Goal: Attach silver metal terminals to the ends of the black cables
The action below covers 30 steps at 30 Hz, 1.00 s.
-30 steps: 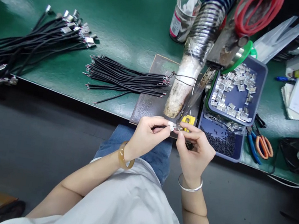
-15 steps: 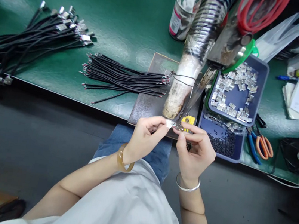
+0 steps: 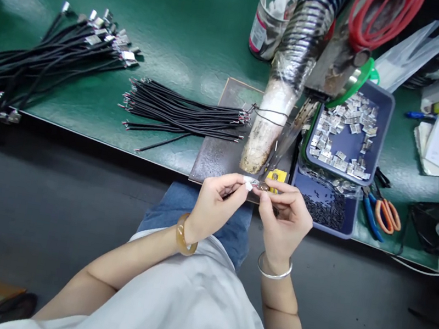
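Note:
My left hand point(image 3: 216, 203) pinches a small silvery-white piece point(image 3: 248, 184) between thumb and fingertips; its exact kind is too small to tell. Close beside it, my right hand point(image 3: 288, 220) has thumb and index finger pressed together at some thin part that the fingers largely hide. The fingertips of both hands almost meet, just below the tip of a whitish wrapped hose point(image 3: 264, 132) and over the front edge of a dark board point(image 3: 221, 156). A yellow block point(image 3: 277, 178) lies just behind my right fingers.
Short black cables point(image 3: 182, 111) lie left of the hose; a bundle with metal connectors point(image 3: 80, 42) sits farther left. On the right, a tray point(image 3: 385, 118) holds metal connector shells above another tray point(image 3: 349, 224) of small black pieces. Pliers point(image 3: 374, 214) and orange-handled cutters point(image 3: 388, 216) lie alongside.
My right hand has shifted slightly left, closer to my left hand. The left wrist has also moved a little to the right. Both pinches are kept.

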### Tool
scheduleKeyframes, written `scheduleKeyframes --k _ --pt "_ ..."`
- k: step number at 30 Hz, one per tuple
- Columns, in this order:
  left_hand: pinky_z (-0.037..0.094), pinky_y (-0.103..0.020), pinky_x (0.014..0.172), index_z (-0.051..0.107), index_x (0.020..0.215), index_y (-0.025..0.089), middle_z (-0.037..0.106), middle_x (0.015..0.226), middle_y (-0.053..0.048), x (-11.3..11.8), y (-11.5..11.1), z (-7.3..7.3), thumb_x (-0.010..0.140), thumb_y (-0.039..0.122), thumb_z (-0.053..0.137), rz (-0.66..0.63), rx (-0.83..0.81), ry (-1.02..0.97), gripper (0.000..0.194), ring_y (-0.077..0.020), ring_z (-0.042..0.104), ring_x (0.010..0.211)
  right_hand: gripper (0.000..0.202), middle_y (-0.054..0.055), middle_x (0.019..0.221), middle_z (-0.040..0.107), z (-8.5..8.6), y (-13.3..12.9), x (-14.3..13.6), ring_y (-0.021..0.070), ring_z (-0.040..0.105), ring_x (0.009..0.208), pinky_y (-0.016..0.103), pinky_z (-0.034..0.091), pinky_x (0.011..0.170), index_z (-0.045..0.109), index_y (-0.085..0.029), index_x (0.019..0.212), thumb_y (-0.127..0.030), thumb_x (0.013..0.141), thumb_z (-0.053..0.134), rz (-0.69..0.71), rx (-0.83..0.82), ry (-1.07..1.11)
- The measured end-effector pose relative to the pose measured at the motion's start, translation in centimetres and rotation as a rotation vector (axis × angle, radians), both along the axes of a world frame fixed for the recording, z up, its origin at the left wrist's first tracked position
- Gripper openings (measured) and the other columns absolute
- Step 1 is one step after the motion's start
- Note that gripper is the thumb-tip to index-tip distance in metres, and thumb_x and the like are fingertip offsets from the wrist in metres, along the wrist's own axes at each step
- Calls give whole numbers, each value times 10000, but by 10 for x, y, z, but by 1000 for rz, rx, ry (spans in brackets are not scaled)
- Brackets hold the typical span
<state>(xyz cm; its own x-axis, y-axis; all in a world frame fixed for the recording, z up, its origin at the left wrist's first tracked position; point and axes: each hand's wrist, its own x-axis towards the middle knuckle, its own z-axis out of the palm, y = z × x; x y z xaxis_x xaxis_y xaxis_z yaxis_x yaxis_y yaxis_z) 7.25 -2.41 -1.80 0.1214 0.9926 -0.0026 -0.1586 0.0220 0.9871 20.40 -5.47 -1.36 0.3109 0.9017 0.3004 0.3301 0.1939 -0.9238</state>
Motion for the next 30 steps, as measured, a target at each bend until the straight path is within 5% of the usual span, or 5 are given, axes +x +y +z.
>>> scheduleKeyframes --k 5,14,30 --pt "415 -207 545 766 746 129 675 695 -38 -5 4 4 852 200 641 -18 23 105 179 -105 534 594 82 36 1019 753 1 1 2 159 753 852 275 642 722 663 -209 808 -184 874 705 25 9 -39" --pt "242 -206 461 698 640 115 422 526 38 -5 10 11 799 185 630 -33 20 157 186 -61 285 499 92 28 972 764 5 4 6 160 734 887 267 612 703 686 -219 794 -165 862 718 27 41 -166" --pt "190 -201 441 681 629 123 355 512 53 -3 10 12 782 172 615 -56 7 169 173 -52 230 487 124 20 998 765 9 2 9 160 733 893 288 620 746 689 -227 815 -109 851 698 64 57 -224"
